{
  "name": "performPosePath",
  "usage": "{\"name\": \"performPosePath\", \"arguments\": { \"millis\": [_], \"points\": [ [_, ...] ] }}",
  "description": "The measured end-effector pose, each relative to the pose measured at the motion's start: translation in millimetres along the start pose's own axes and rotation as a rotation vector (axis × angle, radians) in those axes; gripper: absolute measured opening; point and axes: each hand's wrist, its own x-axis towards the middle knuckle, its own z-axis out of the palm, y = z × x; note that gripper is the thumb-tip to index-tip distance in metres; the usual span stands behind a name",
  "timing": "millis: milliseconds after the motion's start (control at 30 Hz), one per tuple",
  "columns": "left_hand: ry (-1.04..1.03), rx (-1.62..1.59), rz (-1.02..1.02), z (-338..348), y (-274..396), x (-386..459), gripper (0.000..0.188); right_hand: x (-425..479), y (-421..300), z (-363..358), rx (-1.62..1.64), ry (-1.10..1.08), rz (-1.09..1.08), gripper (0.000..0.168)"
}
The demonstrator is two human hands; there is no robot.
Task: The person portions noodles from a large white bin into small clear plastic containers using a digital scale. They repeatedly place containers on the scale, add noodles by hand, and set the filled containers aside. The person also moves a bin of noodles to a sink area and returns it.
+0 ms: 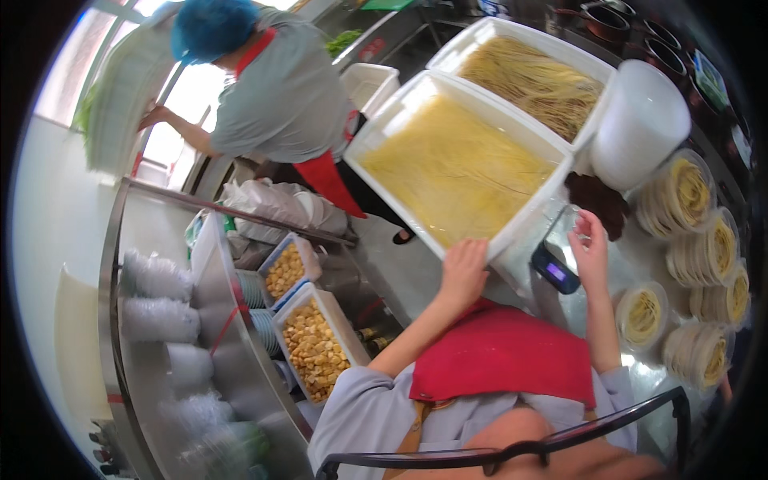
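My left hand (465,270) rests with its fingers over the near rim of a white plastic tub (522,222) of yellow noodles (456,168). Beside a small dark digital scale (555,267) with a lit display, my right hand (588,240) is raised, fingers bent, near a clear plastic sheet or plate; whether it pinches anything cannot be told. A dark brown cloth or glove (599,204) lies just beyond it. Another white tub (606,90) of noodles adjoins the first. To the right stand a stack of white plastic containers (642,123) and round clear containers of noodles (690,192).
At upper left a co-worker (288,90) in a blue hair cover holds a large pale crate (126,96) with greens. A steel shelf (228,210) bears stacked plastic containers and bowls, beside tubs of tan cubed food (315,348). Pots (606,24) stand at upper right.
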Motion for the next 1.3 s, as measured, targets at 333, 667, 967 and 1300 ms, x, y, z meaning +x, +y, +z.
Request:
{"name": "performPosePath", "arguments": {
  "millis": [333,667,967,1300],
  "points": [
    [0.112,-0.259,0.188,-50,-100,-12,0.078,25,-13,162,-0.427,0.336,-0.160,0.087],
    [-0.056,-0.063,0.239,-20,-187,-37,0.096,22,-17,172,-0.442,0.319,-0.161,0.067],
    [0.025,-0.037,0.160,1,-176,-41,0.104,25,12,162,-0.596,0.244,-0.196,0.041],
    [-0.030,-0.022,-0.139,-16,-128,-40,0.100,26,26,157,-0.546,0.179,-0.271,0.026]
  ]
}}
